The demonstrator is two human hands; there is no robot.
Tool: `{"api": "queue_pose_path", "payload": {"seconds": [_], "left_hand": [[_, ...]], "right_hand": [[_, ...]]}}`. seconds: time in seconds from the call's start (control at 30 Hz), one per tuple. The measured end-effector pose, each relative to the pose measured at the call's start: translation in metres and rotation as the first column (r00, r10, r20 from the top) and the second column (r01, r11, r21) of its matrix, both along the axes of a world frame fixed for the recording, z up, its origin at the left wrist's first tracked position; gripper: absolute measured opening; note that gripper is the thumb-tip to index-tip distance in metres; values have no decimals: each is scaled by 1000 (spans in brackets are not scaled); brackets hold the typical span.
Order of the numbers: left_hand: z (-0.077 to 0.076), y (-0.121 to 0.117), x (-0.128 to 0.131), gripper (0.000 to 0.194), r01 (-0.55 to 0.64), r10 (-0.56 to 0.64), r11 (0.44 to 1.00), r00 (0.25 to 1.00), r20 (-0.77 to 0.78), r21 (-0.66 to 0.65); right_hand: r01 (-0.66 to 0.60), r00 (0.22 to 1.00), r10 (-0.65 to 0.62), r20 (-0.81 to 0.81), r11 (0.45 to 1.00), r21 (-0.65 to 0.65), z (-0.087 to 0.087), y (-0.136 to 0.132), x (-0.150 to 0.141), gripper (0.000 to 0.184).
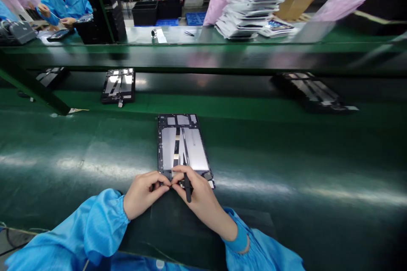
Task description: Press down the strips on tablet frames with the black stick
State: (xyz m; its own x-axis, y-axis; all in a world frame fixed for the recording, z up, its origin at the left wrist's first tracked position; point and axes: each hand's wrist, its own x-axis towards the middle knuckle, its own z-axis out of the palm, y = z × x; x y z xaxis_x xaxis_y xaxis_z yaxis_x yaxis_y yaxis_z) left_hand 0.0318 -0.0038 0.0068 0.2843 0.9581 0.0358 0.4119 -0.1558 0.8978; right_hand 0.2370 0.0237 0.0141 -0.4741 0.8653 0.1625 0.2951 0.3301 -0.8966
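An opened tablet lies on the green bench in front of me, its silver battery and dark inner frame showing. My left hand is at its near edge, thumb and forefinger pinched; whatever is between them is too small to make out. My right hand holds black tweezers across the palm, their tip pointing away over the tablet. Its thumb and forefinger also pinch at the same near edge, close to the left fingertips. Both hands hide part of that edge.
More opened tablets lie beyond: one tablet at the back left, another at the right. A green post slants down on the left. Across the raised shelf, a stack of white sleeves stands before co-workers in pink and blue.
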Motion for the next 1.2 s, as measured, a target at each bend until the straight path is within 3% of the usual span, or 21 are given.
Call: {"api": "queue_pose_path", "payload": {"seconds": [0.13,0.5,0.6,0.67,0.73,0.8,0.87,1.2], "left_hand": [[4,-1,-4,17,21,-16,994,999,-44,111],[2,-1,-3,8,34,-12,994,981,-194,108],[3,-4,-2,12,55,2,980,959,-284,194],[3,-7,-4,13,119,32,932,914,-404,342],[3,-11,-9,16,249,66,843,832,-551,477],[5,-13,-15,24,381,78,760,751,-656,526],[6,-14,-21,31,454,65,715,715,-696,532],[2,-7,-30,36,513,41,668,697,-716,538]], "right_hand": [[-1,1000,1,7,1000,2,-2,0,-1,35],[-13,999,12,36,1000,26,2,-3,-1,38],[15,999,-18,46,999,52,0,-5,-2,37],[21,998,-25,50,997,80,-2,-5,-3,34],[16,998,-22,53,993,113,-4,-5,-3,33],[8,998,-15,56,991,136,-5,-4,-4,33],[-3,998,-6,60,990,138,-5,-3,-4,34],[-23,997,15,78,995,101,1,-2,1,35]]}}
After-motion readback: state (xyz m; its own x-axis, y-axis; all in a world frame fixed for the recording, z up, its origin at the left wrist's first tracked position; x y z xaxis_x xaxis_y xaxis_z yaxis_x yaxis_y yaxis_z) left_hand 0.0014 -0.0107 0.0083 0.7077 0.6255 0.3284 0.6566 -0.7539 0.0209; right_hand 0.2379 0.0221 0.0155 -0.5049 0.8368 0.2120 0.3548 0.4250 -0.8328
